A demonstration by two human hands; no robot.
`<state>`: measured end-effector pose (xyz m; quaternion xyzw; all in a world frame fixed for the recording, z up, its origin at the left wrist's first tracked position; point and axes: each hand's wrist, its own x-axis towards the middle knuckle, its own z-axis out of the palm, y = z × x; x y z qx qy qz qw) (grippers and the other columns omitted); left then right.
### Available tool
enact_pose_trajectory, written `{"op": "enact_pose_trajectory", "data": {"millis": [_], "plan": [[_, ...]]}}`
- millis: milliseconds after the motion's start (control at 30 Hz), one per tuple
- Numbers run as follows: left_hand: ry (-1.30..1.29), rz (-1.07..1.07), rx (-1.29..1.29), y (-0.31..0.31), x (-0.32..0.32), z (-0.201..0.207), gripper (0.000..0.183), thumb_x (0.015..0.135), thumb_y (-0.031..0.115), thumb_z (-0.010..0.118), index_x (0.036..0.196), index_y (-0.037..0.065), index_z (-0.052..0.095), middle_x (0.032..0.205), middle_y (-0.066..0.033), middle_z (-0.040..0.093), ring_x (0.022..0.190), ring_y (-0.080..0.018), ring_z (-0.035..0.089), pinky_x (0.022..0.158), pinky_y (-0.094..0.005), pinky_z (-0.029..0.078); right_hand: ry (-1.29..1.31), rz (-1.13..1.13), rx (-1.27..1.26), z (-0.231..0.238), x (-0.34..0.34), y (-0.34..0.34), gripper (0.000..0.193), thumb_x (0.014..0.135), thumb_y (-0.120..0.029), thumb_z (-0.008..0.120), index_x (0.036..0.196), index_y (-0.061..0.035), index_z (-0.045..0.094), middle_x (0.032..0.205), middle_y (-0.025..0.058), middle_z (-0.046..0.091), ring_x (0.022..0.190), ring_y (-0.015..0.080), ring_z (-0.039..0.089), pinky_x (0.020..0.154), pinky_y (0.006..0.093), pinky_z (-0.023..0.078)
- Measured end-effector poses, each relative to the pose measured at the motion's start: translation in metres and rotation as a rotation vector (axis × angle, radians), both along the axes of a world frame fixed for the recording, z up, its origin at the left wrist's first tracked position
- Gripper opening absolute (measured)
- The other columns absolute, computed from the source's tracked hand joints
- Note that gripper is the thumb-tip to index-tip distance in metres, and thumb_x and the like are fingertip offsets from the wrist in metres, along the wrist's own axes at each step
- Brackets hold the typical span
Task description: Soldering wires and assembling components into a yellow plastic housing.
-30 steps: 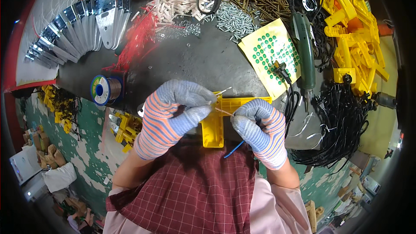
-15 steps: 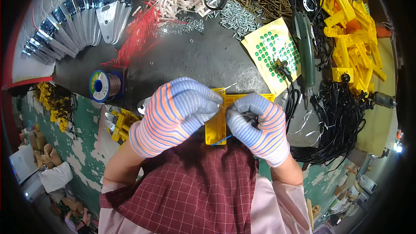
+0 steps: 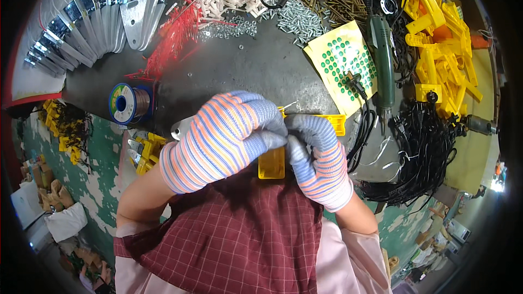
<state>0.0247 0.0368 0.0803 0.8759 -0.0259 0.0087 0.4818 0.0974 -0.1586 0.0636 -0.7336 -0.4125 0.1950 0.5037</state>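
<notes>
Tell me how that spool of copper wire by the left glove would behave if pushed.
The spool of copper wire lies with its round blue flange showing, so a push would probably slide it, not roll it. Its thick wound wire suggests it is heavy for its size. Stood on edge, it would likely roll across the dark worktop.

One wire spool [image 3: 129,103], one green-dotted sheet [image 3: 342,62] — one green power tool [image 3: 382,60].

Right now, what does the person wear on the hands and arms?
Both the left hand and the right hand wear knitted gloves striped in orange, pink and white, with grey-blue coating on the fingers. The forearms are bare; pale pink sleeves begin near the elbows, beside a dark red checked apron.
</notes>
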Motion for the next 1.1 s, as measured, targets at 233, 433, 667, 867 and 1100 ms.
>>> {"op": "enact_pose_trajectory", "data": {"millis": [233,433,667,867,1100], "plan": [[0.145,0.416,-0.725,-0.009,-0.032,-0.005,0.045,0.087,0.016,0.071,0.128,0.007,0.053,0.101,-0.0091,0.064,0.083,-0.0159,0.064,0.071,-0.0302,0.053,0.393,-0.353,0.011,0.000,-0.004,-0.006,0.021,0.097,-0.009,0.061,0.116,-0.0012,0.057,0.093,0.0115,0.069,0.076,0.0126,0.063,0.072,0.0276,0.052],[0.285,0.451,-1.470,-0.025,-0.030,-0.016,0.019,0.094,0.009,0.064,0.112,0.003,0.062,0.088,-0.0062,0.065,0.072,-0.0121,0.062,0.065,-0.0252,0.052,0.515,-0.191,0.187,0.006,0.000,-0.004,0.023,0.094,-0.006,0.063,0.116,-0.0013,0.060,0.096,0.0082,0.068,0.083,0.0117,0.065,0.075,0.0273,0.053],[0.046,0.502,-1.034,-0.023,-0.023,-0.022,0.013,0.094,0.008,0.063,0.105,0.003,0.060,0.091,-0.0046,0.066,0.074,-0.0090,0.062,0.068,-0.0235,0.052,0.632,-0.156,-0.078,0.011,0.004,0.014,0.023,0.091,-0.011,0.068,0.110,-0.0023,0.057,0.084,0.0050,0.066,0.068,0.0080,0.058,0.063,0.0248,0.048],[-0.091,0.627,-1.026,-0.042,-0.010,-0.016,0.016,0.093,0.011,0.065,0.105,0.004,0.058,0.095,-0.0044,0.062,0.083,-0.0094,0.059,0.077,-0.0242,0.049,0.215,-0.335,0.140,-0.014,-0.017,0.002,0.015,0.088,-0.007,0.071,0.098,-0.0032,0.062,0.084,0.0067,0.067,0.069,0.0109,0.062,0.066,0.0265,0.051],[0.040,0.490,-1.076,-0.045,-0.001,-0.014,0.014,0.092,0.009,0.065,0.104,0.003,0.061,0.092,-0.0014,0.064,0.085,-0.0074,0.059,0.077,-0.0242,0.049,-0.144,-0.202,0.025,0.022,0.001,0.002,0.014,0.082,-0.003,0.072,0.095,-0.0044,0.065,0.082,0.0130,0.069,0.070,0.0277,0.068,0.065,0.0352,0.054]]}}
